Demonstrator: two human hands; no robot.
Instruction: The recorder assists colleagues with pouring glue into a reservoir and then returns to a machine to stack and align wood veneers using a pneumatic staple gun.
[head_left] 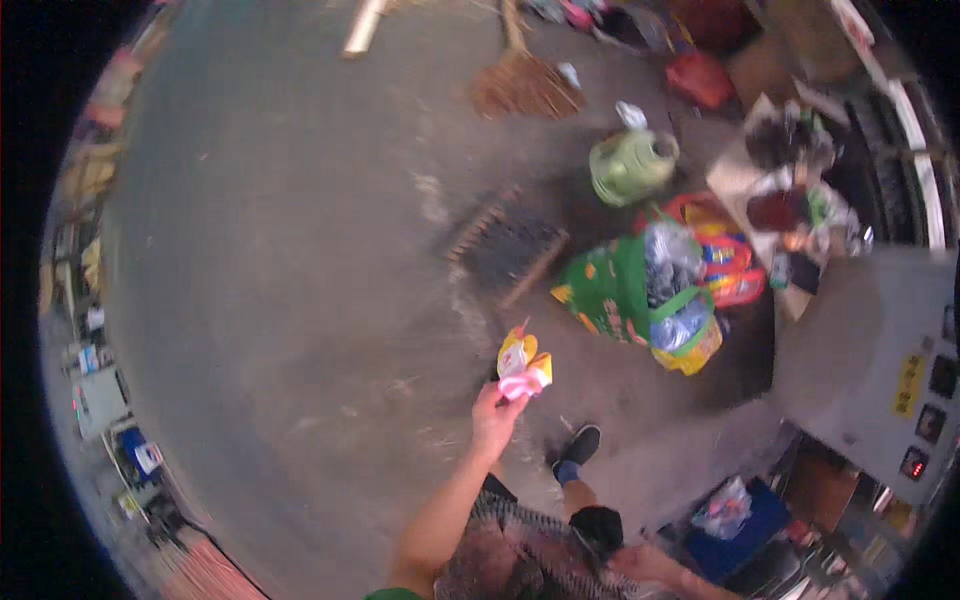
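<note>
Out in front of me, my left hand (493, 420) grips a crumpled yellow, white and pink piece of packaging (527, 377) above the floor. Its fingers are closed on the lower, pink part. Low at the right, my right hand (640, 562) is by my lap, next to dark patterned cloth (530, 535); blur hides its fingers. A green bag (607, 290) stuffed with clear and dark plastic stands on the floor to the right of the packaging. Just beyond the packaging lies a dark, flat square object (510, 248) with a brown edge.
Farther off are a broom head (525, 88) and a pale green plastic jug (625, 172). A red-and-blue bag (735, 265) leans by the green bag. On the right stands a grey cabinet (860, 330) with dark switches. My shoe (580, 445) rests on the floor (290, 300).
</note>
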